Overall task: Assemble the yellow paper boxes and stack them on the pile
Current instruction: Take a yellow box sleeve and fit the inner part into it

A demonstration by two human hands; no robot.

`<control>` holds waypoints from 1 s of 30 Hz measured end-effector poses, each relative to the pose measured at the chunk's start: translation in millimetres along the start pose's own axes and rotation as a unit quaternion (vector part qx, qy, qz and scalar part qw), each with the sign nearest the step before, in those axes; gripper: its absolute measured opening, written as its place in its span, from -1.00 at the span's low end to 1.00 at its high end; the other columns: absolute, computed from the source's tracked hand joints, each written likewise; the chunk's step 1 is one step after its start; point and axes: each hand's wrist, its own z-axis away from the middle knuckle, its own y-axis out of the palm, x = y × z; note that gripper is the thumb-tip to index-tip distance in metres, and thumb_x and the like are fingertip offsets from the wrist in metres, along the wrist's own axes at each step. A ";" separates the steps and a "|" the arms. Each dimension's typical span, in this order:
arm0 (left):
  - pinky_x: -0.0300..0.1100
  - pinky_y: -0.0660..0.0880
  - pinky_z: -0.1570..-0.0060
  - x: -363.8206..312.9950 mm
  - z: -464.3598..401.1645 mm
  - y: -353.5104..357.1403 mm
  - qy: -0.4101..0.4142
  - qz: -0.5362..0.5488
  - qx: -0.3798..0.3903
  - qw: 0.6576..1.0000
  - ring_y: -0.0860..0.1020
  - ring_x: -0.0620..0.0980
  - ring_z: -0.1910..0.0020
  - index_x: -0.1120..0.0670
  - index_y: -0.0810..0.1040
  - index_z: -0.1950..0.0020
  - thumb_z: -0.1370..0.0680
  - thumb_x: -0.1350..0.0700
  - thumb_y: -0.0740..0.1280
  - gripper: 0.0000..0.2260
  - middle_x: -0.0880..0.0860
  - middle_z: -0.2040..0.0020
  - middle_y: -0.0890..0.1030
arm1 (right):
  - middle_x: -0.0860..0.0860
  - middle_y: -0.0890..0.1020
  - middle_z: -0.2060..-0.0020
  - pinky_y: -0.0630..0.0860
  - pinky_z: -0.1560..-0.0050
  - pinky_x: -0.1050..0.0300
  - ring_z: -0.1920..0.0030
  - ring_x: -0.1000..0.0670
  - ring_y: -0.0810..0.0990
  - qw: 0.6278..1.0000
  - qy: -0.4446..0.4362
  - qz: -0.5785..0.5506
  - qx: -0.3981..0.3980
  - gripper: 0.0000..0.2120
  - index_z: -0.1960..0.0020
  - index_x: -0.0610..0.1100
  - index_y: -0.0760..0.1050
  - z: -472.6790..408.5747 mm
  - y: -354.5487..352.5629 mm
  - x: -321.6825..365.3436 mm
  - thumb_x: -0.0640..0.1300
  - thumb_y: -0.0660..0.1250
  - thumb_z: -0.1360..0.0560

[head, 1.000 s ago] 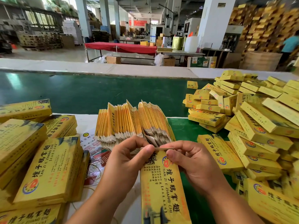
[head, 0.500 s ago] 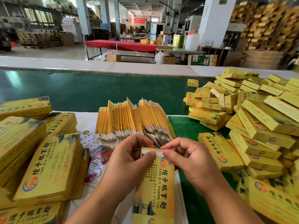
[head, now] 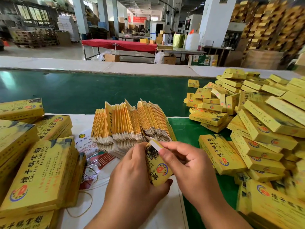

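Note:
I hold one yellow paper box (head: 158, 169) upright between both hands, near the front of the table. My left hand (head: 132, 177) grips its left side and bottom, thumb under the lower end. With my right hand (head: 186, 164) I pinch its top end, where a white flap (head: 156, 145) shows. Just behind stands a fanned bundle of flat yellow box blanks (head: 130, 123). A big pile of assembled yellow boxes (head: 257, 129) fills the right side.
Bundled stacks of flat yellow boxes (head: 38, 171) lie at my left on white paper (head: 166, 210), with rubber bands (head: 90, 172) beside them. A green belt (head: 92, 91) runs across behind. Beyond it are a red-covered table (head: 118, 44) and stacked goods.
The box has been pulled up and turned from lying flat and long toward me to standing shorter between my hands. My right hand moved onto its top end.

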 end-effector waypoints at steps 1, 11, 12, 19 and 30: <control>-0.44 0.34 0.27 0.0 -0.5 -0.5 0.005 -0.006 -0.004 1.000 0.44 -0.21 0.15 -0.24 0.25 -0.13 -0.15 -0.30 0.33 -0.40 -0.29 0.12 0.42 | 0.11 0.74 0.26 0.59 0.30 0.30 0.25 0.12 0.71 1.000 0.007 -0.017 -0.007 -0.80 0.03 0.07 0.70 -0.3 -1.0 -0.2 0.07 0.40 -0.41; -0.55 0.25 0.33 -7.6 0.3 -6.8 0.028 -0.040 0.009 0.999 0.33 -0.24 0.24 -0.17 0.29 -0.13 -0.17 -0.24 0.40 -0.41 -0.25 0.16 0.39 | -0.01 0.70 0.39 0.60 0.43 0.15 0.39 -0.05 0.67 0.998 -0.002 -0.011 -0.070 -0.85 0.17 0.00 0.72 -1.2 -2.7 2.5 0.01 0.40 -0.45; -0.54 0.23 0.31 -7.4 0.4 -6.0 0.027 -0.046 0.011 0.998 0.32 -0.23 0.22 -0.15 0.29 -0.15 -0.18 -0.23 0.40 -0.40 -0.24 0.14 0.39 | 0.04 0.71 0.37 0.61 0.41 0.18 0.38 0.02 0.68 0.998 -0.008 0.005 -0.069 -0.87 0.16 0.02 0.73 -1.1 -2.7 2.2 -0.01 0.41 -0.46; -0.36 0.28 0.35 -3.7 -0.2 -2.7 0.014 -0.077 0.038 0.996 0.46 -0.12 0.20 -0.13 0.28 -0.17 -0.22 -0.21 0.36 -0.42 -0.19 0.11 0.43 | 0.22 0.73 0.14 0.53 0.25 0.46 0.18 0.36 0.65 0.982 -0.079 0.169 -0.002 -0.83 -0.10 -0.03 0.69 -1.1 -5.4 7.1 -0.08 0.40 -0.54; -0.38 0.33 0.19 4.9 -1.6 -4.0 -0.008 -0.029 0.034 0.999 0.49 -0.06 -0.03 -0.06 0.19 -0.33 -0.34 -0.09 0.31 -0.40 -0.11 -0.09 0.45 | 0.03 0.56 -0.33 0.43 -0.31 0.32 -0.31 0.18 0.52 0.931 -0.167 0.308 0.102 -0.55 -0.44 -0.13 0.43 6.8 7.5 16.4 -0.08 0.27 -0.56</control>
